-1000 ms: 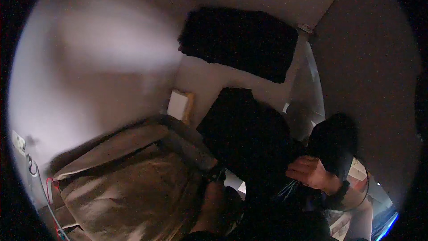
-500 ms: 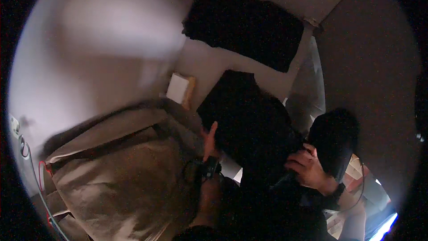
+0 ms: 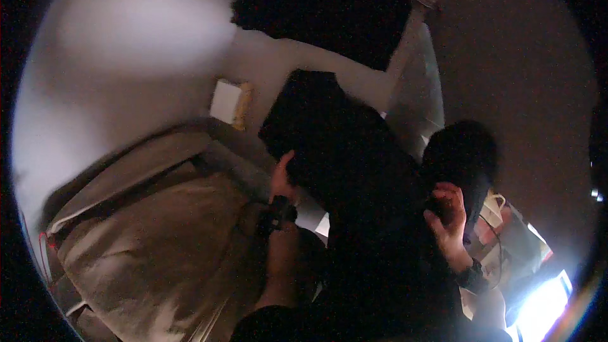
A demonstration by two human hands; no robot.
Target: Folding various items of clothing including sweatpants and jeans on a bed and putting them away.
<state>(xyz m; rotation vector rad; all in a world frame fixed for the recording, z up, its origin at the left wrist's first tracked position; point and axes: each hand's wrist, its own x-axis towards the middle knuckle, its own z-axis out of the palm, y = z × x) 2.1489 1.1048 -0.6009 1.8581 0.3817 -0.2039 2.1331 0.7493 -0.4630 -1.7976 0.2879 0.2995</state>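
At left lies a bulky brown fabric piece [image 3: 152,247]; behind it stands a white rectangular block with a yellowish side [image 3: 226,100]. The left hand [image 3: 282,180] is at the left edge of a dark black cloth [image 3: 354,171], thumb raised; grip cannot be determined. The cloth extends between both hands, below a flat black fabric panel [image 3: 323,9]. The right hand [image 3: 448,214], fingers curled, is at the cloth's right side; grip likewise indeterminable

The left hand [image 3: 282,180] has moved up beside the black cloth [image 3: 329,130], the right hand [image 3: 449,214] apparently turned fingers-up.
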